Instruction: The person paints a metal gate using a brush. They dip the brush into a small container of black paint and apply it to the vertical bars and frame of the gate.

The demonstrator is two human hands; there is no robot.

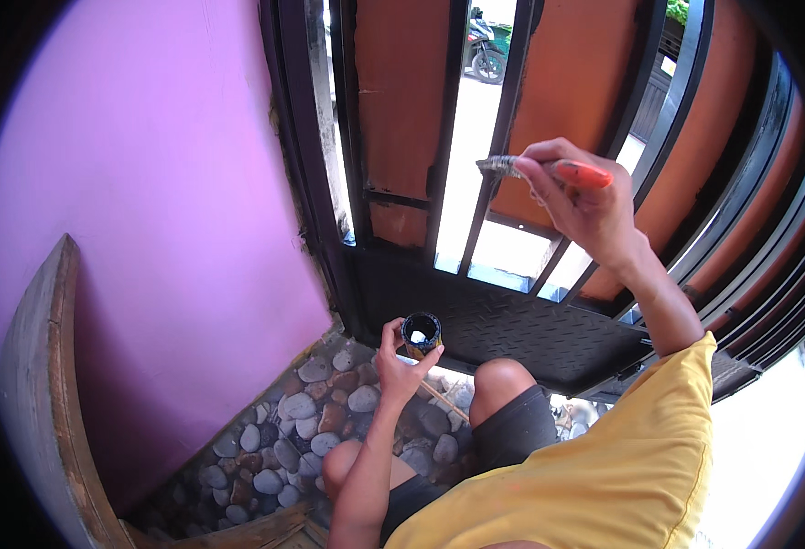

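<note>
My right hand [578,188] is closed around a paintbrush [583,174] with an orange handle and a metal ferrule. Its bristles point left and meet, or come very near, a dark upright bar [491,188] of a gate. My left hand [402,364] grips a small can [421,335] low in front of me, over the stones. Dark paint coats the can's rim and inside, and a pale patch shows within. The gate has black metal bars, orange-brown panels [572,73] between some of them, and a black patterned plate [475,311] along the bottom.
A purple wall [146,201] rises on the left, meeting the gate's frame. Beside it stands a curved wooden piece [64,384]. Rounded stones [306,428] cover the ground near my knees, with a thin stick [443,401] beyond my left wrist. A motorcycle [485,55] shows through the bars.
</note>
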